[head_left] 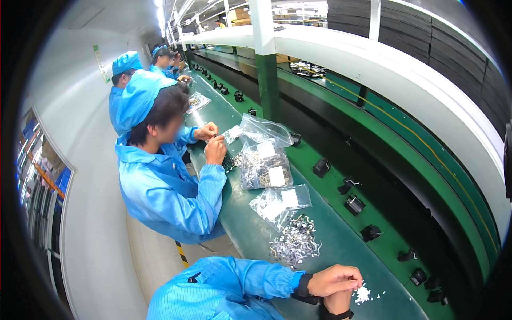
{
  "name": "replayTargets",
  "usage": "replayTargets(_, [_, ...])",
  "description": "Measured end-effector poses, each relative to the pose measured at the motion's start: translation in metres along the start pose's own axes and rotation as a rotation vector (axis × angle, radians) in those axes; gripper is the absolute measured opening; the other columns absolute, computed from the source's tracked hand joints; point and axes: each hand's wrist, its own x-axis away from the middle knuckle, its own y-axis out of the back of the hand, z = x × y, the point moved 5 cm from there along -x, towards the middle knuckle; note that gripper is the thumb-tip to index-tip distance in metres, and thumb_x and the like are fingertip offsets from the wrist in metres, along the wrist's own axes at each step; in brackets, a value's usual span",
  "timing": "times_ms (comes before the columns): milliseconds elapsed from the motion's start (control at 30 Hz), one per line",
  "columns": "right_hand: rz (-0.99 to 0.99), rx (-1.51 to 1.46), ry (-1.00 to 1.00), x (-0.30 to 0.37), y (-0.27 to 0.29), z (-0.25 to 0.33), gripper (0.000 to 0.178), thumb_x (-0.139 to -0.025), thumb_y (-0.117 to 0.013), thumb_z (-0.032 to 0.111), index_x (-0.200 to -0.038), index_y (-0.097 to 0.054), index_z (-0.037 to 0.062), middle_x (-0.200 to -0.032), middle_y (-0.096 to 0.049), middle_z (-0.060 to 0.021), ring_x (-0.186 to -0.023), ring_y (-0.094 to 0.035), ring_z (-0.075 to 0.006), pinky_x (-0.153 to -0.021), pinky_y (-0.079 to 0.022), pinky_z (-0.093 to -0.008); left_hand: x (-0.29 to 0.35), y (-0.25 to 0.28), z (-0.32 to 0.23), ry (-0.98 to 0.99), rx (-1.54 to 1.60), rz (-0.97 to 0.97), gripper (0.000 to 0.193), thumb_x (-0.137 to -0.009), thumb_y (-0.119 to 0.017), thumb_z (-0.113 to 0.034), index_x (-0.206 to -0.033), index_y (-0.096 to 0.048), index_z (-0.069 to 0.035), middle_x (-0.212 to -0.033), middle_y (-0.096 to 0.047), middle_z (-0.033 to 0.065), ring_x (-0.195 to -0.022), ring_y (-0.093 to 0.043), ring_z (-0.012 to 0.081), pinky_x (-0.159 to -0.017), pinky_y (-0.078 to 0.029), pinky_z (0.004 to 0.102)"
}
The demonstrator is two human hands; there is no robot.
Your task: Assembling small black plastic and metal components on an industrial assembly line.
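My left hand (332, 281), with a blue sleeve and a dark wristband behind it, reaches over the green bench, fingers curled and pressed together. Just below it is my right hand (337, 302), also banded in black at the wrist and partly covered by the left. The fingertips meet, and whatever they pinch is too small or hidden to name. Right beside the fingers lies a small heap of white pieces (363, 294), with a few strays around it. A larger pile of mixed small parts (296, 241), white, grey and dark, is farther off to the left.
A clear plastic bag (277, 205) lies past the pile, then a full bag of small parts (265, 169). A co-worker in blue (160, 176) sits at the left, handling something small. Black devices (354, 204) line the green strip along the bench (242, 226).
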Motion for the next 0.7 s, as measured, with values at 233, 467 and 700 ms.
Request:
replayTargets(233, [-0.051, -0.199, -0.031, -0.009, 0.034, 0.014, 0.026, -0.1, -0.055, 0.005, -0.121, -0.064, -0.0053, -0.11, -0.069, -0.0257, -0.099, -0.068, -0.0402, -0.087, -0.054, -0.0427, -0.011, 0.01, -0.002, -0.022, -0.108, -0.052, 0.026, -0.109, -0.045, -0.016, -0.117, -0.062, 0.003, -0.118, -0.061, 0.0139, -0.111, -0.059, 0.0244, -0.101, -0.044, 0.0356])
replayTargets(467, [-0.075, -0.593, -0.392, 0.005, 0.051, -0.004, 0.024, -0.102, -0.062, 0.006, -0.124, -0.064, -0.0028, -0.107, -0.07, -0.0168, -0.097, -0.066, -0.0251, -0.088, -0.052, -0.0345, -0.009, 0.015, 0.031, 0.235, -0.17, -0.185, 0.036, -0.112, -0.043, -0.019, -0.139, -0.051, 0.003, -0.133, -0.054, 0.0118, -0.121, -0.053, 0.0189, -0.108, -0.041, 0.0335])
replayTargets(700, [-0.446, -0.857, -0.551, 0.017, 0.066, -0.023, 0.01, -0.102, -0.066, 0.007, -0.109, -0.069, -0.0001, -0.094, -0.069, -0.0034, -0.077, -0.059, -0.0093, -0.073, -0.05, -0.0244, -0.006, 0.015, 0.039, 0.269, -0.261, -0.119, 0.036, -0.112, -0.045, -0.023, -0.138, -0.05, 0.002, -0.125, -0.057, 0.009, -0.114, -0.056, 0.0171, -0.102, -0.046, 0.0339])
